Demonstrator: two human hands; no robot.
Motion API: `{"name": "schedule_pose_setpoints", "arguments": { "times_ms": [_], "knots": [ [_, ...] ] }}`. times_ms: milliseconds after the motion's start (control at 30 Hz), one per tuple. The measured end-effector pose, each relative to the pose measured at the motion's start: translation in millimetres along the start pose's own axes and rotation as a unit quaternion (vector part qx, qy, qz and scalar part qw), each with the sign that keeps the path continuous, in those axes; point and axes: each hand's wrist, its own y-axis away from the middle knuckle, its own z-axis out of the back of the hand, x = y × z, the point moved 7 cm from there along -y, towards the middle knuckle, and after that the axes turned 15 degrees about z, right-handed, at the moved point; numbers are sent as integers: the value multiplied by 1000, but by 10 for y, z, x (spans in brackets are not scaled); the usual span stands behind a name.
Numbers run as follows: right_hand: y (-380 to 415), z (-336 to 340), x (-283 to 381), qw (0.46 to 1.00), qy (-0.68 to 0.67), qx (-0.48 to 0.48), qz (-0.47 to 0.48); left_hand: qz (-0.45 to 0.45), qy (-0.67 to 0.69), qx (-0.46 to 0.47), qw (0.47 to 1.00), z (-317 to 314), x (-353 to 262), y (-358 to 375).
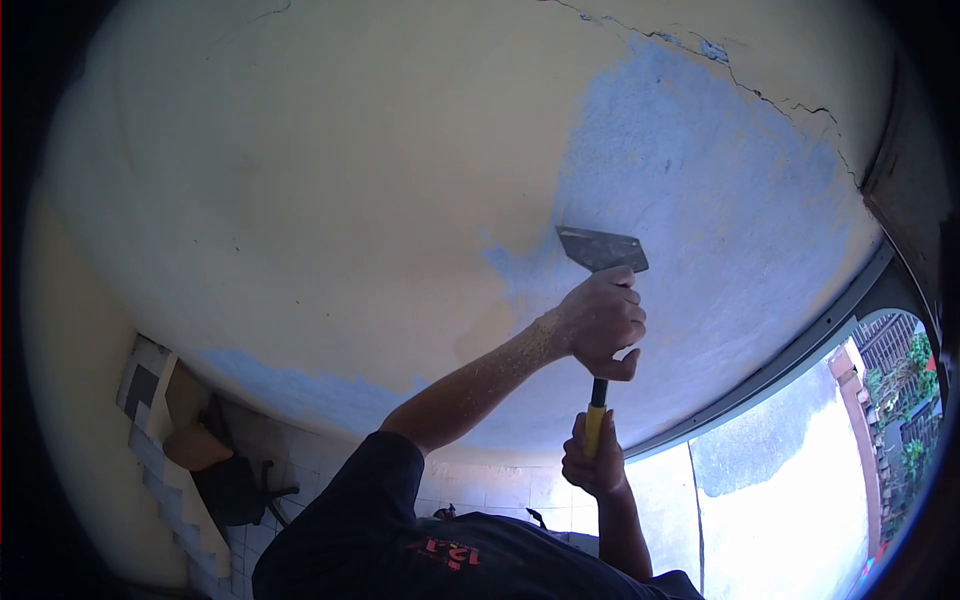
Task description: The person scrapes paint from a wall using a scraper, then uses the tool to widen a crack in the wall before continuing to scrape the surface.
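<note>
A scraper with a wide, dark metal blade lies against the wall, where the pale paint meets a bluish patch. My left hand is wrapped round its upper part just below the blade, with the thumb lower down and dust on the wrist. Below that hand, a short black section shows above the yellow handle. My right hand grips this handle, fingers on its left side and thumb on its right. The bluish patch spreads up and right of the blade.
Cracks run across the wall at the upper right. A dark curved frame edges the wall at the right, with a white wall and plants beyond. At the lower left stand a tiled ledge and dark objects.
</note>
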Motion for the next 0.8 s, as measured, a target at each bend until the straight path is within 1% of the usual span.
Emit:
{"name": "schedule_pose_setpoints", "arguments": {
  "times_ms": [133, 233, 300, 367, 433, 500, 567, 633, 700, 800],
  "knots": [
    [-139, -70, 121, 999, 8, 29, 16, -3, -20, -5, 1000, 135, 44, -141],
    [-285, -175, 361, 998, 22, 48, 41, -12, -18, -11, 1000, 291, 84, -382],
    [-331, -318, 527, 995, 39, 73, 55, -20, -60, -45, 997, 431, 96, -512],
    [-291, -367, 540, 994, 26, 89, 53, -24, -57, -57, 996, 460, 78, -503],
    [-183, -286, 392, 997, 0, 77, 29, 3, -45, -5, 999, 310, 71, -382],
    [-53, -107, 149, 998, -25, 55, -3, -1, -14, -20, 1000, 95, 40, -132],
    [79, 39, -49, 999, -34, 32, -23, 8, -2, -8, 1000, -124, -19, 80],
    [152, 124, -164, 998, -47, 20, -29, 37, 33, 24, 998, -243, -62, 201],
    [194, 152, -206, 998, -61, 3, -34, 35, 44, 25, 998, -279, -71, 222],
    [100, 70, -78, 999, -27, 8, -17, 27, 32, 20, 999, -169, -18, 119]
  ]
}}
